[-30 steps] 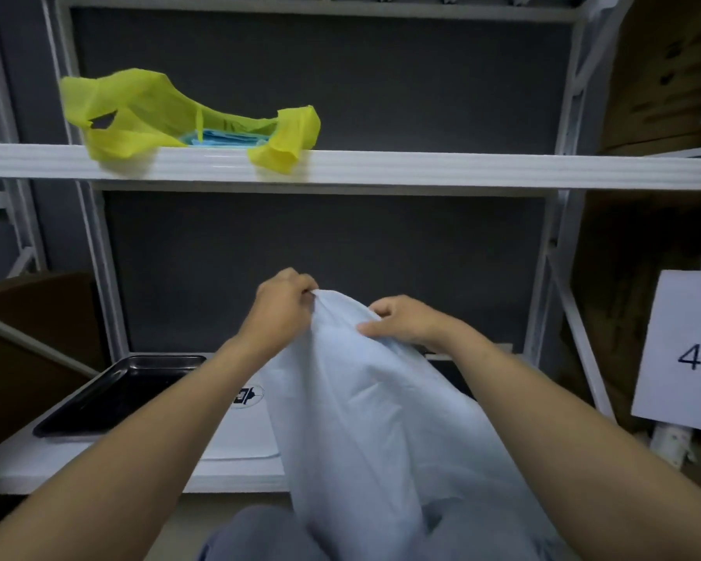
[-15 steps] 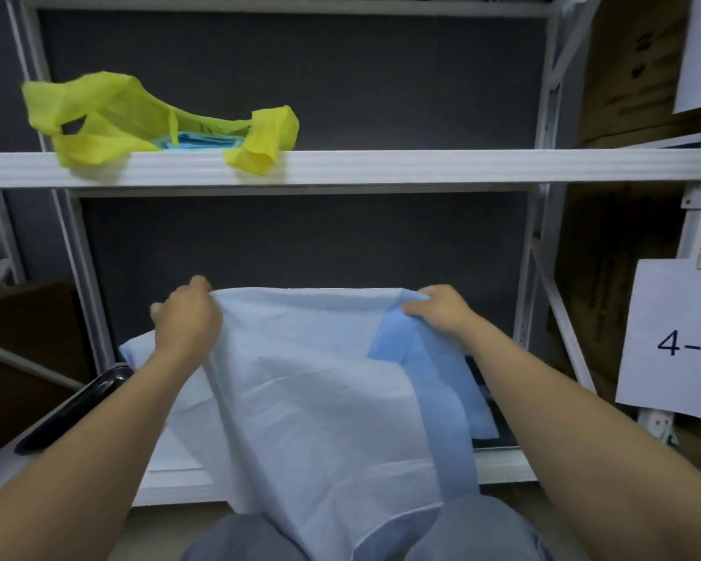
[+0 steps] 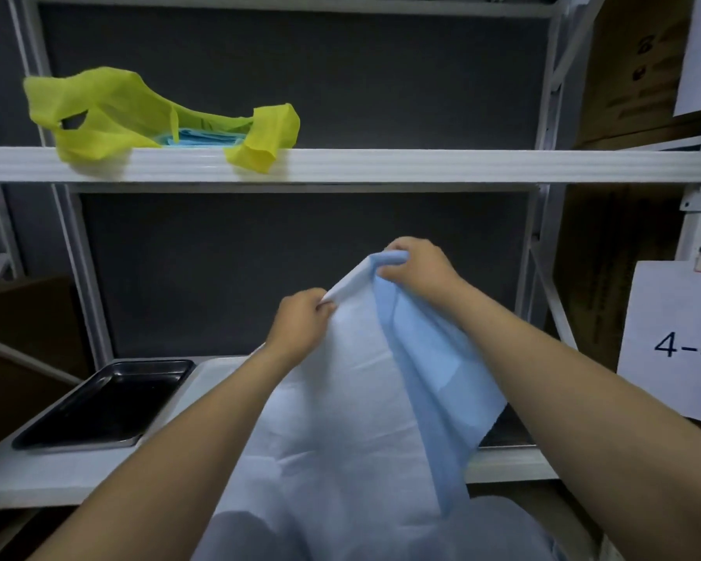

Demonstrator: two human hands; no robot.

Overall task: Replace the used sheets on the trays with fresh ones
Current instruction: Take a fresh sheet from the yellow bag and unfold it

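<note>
While both arms reach out over the lower shelf (image 3: 77, 475), the pale blue sheet (image 3: 340, 419) is held up above it and drapes down toward the person's lap. Left hand (image 3: 300, 321) pinches the top edge. Right hand (image 3: 417, 269), slightly higher, grips the adjoining corner with its fingers curled round it. Black tray (image 3: 98, 402) sits at the left of that shelf. Upper shelf (image 3: 421, 166): yellow bag (image 3: 110, 111) with folded blue sheets (image 3: 203, 137) inside.

Two hands (image 3: 300, 327) (image 3: 419, 273), one sheet (image 3: 349, 419), two trays (image 3: 106, 402) (image 3: 506, 435), one bag (image 3: 110, 111)
</note>
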